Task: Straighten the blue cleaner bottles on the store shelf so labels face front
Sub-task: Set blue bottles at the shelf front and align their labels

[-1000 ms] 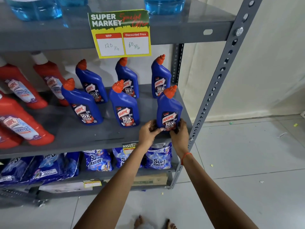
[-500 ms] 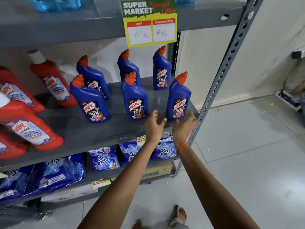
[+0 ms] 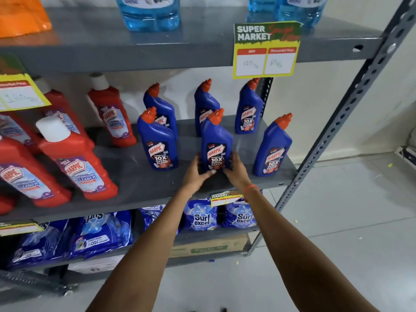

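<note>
Currently middle front blue bottle (image 3: 216,143) upright on the grey shelf (image 3: 144,183), label forward. Left hand (image 3: 196,173) and right hand (image 3: 236,168) clamp its base from both sides. Other blue bottles beside and behind; red bottles (image 3: 76,163) further left.
</note>
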{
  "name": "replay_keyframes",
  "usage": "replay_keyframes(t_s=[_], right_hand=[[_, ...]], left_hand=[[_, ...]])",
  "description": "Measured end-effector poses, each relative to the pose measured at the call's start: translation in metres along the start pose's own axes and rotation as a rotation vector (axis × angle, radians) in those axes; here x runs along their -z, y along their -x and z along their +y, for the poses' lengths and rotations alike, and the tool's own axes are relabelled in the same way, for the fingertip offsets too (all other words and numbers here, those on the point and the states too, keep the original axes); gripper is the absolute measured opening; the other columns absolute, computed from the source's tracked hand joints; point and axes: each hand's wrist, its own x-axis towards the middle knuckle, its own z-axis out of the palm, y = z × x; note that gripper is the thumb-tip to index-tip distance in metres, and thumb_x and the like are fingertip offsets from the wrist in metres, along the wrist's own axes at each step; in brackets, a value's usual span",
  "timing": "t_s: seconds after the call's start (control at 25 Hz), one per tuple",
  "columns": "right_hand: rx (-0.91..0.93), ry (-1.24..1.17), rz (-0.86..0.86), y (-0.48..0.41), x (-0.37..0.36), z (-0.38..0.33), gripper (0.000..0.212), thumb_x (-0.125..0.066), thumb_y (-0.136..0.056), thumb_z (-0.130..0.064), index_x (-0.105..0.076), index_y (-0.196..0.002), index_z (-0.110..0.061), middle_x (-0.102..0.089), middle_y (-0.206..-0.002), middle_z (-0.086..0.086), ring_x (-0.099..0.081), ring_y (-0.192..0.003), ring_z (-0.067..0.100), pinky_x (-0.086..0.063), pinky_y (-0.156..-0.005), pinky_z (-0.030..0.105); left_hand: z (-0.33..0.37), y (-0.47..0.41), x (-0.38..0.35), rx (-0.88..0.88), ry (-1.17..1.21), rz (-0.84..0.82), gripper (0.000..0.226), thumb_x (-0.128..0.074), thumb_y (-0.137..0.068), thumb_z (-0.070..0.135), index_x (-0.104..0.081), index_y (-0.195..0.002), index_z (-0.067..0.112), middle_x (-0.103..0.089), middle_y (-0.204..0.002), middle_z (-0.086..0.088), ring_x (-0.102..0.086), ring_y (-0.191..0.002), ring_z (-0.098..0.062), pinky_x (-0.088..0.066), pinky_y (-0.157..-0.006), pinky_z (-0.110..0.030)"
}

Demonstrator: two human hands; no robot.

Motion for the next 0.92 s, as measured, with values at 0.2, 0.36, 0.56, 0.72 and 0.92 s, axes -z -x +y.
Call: replay_keyframes(t_s=[0.2, 0.36, 0.56, 0.72, 0.92], right_hand=[[0.017, 0.028, -0.085, 0.009, 0.015, 0.004, 0.059, -0.064, -0.081, -0.001, -0.035, -0.132, -0.007, -0.057, -0.128, 0.019, -0.056, -0.117, 0.032, -0.046, -0.102, 0.048], [0.059, 0.059, -0.118, 0.029, 0.023, 0.018, 0.056, -0.067, -0.081, -0.008, -0.037, -0.129, -0.009, -0.061, -0.122, 0.017, -0.058, -0.111, 0.029, -0.048, -0.099, 0.045], [0.075, 0.033, -0.122, 0.036, 0.023, 0.019, 0.056, -0.066, -0.083, -0.008, -0.036, -0.129, -0.01, -0.061, -0.123, 0.016, -0.057, -0.113, 0.029, -0.048, -0.099, 0.044], [0.086, 0.009, -0.094, 0.04, 0.02, 0.018, 0.053, -0.066, -0.082, -0.007, -0.037, -0.128, -0.011, -0.061, -0.122, 0.016, -0.058, -0.112, 0.029, -0.048, -0.099, 0.043], [0.076, -0.002, -0.062, 0.041, 0.014, 0.018, 0.056, -0.066, -0.082, -0.006, -0.037, -0.129, -0.01, -0.058, -0.126, 0.016, -0.055, -0.116, 0.029, -0.045, -0.093, 0.033]], left_hand=[[-0.001, -0.004, 0.007, 0.009, 0.076, -0.033, 0.046, -0.068, -0.082, 0.016, -0.05, -0.121, 0.002, -0.061, -0.123, -0.016, -0.056, -0.114, -0.027, -0.04, -0.084, -0.023], [-0.019, 0.019, -0.001, -0.018, 0.095, -0.008, 0.042, -0.07, -0.08, 0.017, -0.055, -0.116, 0.002, -0.064, -0.112, -0.012, -0.06, -0.104, -0.025, -0.046, -0.085, -0.029], [-0.018, 0.026, -0.003, -0.013, 0.123, -0.009, 0.041, -0.07, -0.079, 0.02, -0.054, -0.115, 0.006, -0.063, -0.116, -0.013, -0.058, -0.102, -0.02, -0.046, -0.09, -0.033], [-0.015, 0.028, -0.002, -0.028, 0.098, 0.006, 0.042, -0.069, -0.081, 0.021, -0.054, -0.117, 0.007, -0.063, -0.118, -0.014, -0.058, -0.107, -0.023, -0.046, -0.092, -0.035], [-0.016, 0.028, -0.001, -0.014, 0.051, 0.039, 0.044, -0.072, -0.078, 0.025, -0.055, -0.115, 0.009, -0.065, -0.116, -0.012, -0.06, -0.105, -0.023, -0.047, -0.09, -0.035]])
